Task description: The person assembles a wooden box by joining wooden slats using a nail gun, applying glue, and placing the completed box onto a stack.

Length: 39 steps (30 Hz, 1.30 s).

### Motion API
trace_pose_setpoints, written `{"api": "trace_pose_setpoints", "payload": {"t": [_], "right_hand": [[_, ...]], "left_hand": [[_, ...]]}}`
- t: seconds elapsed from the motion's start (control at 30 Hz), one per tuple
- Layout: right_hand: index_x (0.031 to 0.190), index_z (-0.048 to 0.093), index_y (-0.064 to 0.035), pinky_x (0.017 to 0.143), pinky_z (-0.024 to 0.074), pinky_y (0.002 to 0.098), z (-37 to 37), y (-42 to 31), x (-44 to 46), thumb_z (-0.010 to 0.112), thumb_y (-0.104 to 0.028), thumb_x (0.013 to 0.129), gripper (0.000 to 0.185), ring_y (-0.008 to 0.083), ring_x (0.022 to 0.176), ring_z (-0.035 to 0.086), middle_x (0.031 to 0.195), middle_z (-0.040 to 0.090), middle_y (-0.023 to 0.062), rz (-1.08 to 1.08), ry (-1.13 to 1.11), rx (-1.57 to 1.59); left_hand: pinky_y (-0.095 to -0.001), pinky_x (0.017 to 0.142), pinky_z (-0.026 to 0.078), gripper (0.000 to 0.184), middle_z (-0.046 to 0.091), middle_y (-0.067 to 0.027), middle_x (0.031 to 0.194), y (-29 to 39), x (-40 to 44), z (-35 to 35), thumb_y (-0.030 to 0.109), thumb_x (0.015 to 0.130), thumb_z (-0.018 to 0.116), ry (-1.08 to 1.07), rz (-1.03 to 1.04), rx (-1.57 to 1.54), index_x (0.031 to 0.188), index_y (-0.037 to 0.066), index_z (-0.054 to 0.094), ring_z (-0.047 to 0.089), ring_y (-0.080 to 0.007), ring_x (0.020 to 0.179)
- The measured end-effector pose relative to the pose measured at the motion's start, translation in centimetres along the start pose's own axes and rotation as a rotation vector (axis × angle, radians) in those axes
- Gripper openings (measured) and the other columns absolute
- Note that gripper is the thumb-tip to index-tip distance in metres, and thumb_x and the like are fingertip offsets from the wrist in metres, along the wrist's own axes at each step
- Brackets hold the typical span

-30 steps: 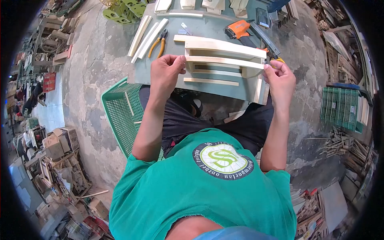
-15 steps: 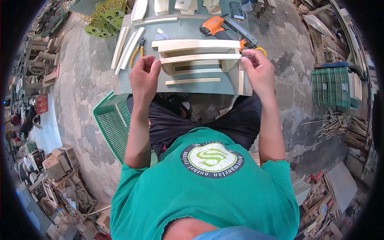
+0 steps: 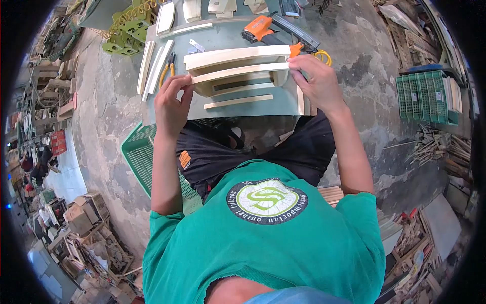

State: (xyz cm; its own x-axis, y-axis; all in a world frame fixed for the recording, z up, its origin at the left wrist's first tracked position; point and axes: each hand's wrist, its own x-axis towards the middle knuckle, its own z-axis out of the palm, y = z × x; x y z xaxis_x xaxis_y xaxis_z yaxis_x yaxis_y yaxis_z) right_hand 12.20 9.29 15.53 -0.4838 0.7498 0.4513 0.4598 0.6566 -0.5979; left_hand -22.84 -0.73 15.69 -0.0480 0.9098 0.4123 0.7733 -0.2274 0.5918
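Note:
A small pale wooden frame with upright end pieces stands on the table before me. A wooden slat lies across its near side. My left hand pinches the slat's left end between thumb and fingers. At the right end, my right hand closes its thumb and fingertips on the same slat. Nearer to me, a loose thin strip lies flat on the table, apart from both hands.
Beyond the frame lies an orange nail gun. Orange-handled pliers and long wooden strips are at the left of the table. A green crate stands by my left leg; another green crate is farther right.
Both hands have closed in on the slat's ends, which they were beside with fingers looser. The frame sits slightly farther left in view, and the camera view has shifted a little.

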Motion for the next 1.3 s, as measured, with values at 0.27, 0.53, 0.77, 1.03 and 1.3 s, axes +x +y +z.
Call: {"api": "trace_pose_setpoints", "payload": {"t": [0.27,0.53,0.77,1.03,1.3], "right_hand": [[0.103,0.073,-0.0010,0.087,0.0594,0.0352,-0.1,0.1,0.1,0.076,0.001,0.087,0.017,0.0266,0.098,0.075,0.108,0.077,0.0117,-0.010,-0.008,-0.029],[0.102,0.071,-0.0054,0.079,0.0590,0.0389,0.1,-0.3,0.2,0.073,-0.009,0.091,0.012,0.0314,0.090,0.073,0.101,0.075,0.0099,-0.064,0.040,-0.085],[0.101,0.071,-0.0042,0.081,0.0591,0.0366,0.0,-0.2,0.1,0.074,-0.007,0.091,0.011,0.0302,0.092,0.073,0.101,0.075,0.0105,-0.050,0.016,-0.099],[0.098,0.070,-0.0031,0.079,0.0584,0.0382,-0.2,-0.6,0.4,0.073,-0.005,0.090,0.009,0.0302,0.091,0.073,0.100,0.074,0.0108,-0.010,-0.021,-0.083],[0.098,0.070,-0.0032,0.080,0.0587,0.0380,-0.1,-0.3,0.1,0.073,-0.005,0.089,0.010,0.0296,0.092,0.073,0.100,0.075,0.0105,0.007,-0.039,-0.080]], "left_hand": [[-0.0329,0.079,0.060,0.016,0.074,-0.0123,0.104,-1.0,0.0,0.0,-0.001,0.090,0.076,-0.024,0.013,0.002,0.105,0.001,0.072,0.076,-0.0233,0.089],[-0.0334,0.080,0.059,0.021,0.074,-0.0125,0.105,-0.9,-0.1,0.0,-0.002,0.088,0.077,-0.018,0.042,0.060,0.109,0.002,0.073,0.075,-0.0247,0.089],[-0.0433,0.091,0.056,0.035,0.070,-0.0148,0.119,4.0,1.5,-1.1,0.010,0.081,0.084,-0.016,0.038,0.286,0.114,0.007,0.071,0.069,-0.0350,0.107],[-0.0519,0.112,0.045,0.031,0.060,-0.0138,0.139,8.5,6.4,6.8,0.015,0.082,0.082,-0.263,0.377,0.144,0.108,0.010,0.067,0.059,-0.0344,0.129],[-0.0503,0.110,0.047,0.022,0.063,-0.0149,0.133,7.5,7.4,9.0,0.005,0.080,0.079,-0.305,0.459,0.046,0.098,0.007,0.066,0.063,-0.0351,0.123]]}}
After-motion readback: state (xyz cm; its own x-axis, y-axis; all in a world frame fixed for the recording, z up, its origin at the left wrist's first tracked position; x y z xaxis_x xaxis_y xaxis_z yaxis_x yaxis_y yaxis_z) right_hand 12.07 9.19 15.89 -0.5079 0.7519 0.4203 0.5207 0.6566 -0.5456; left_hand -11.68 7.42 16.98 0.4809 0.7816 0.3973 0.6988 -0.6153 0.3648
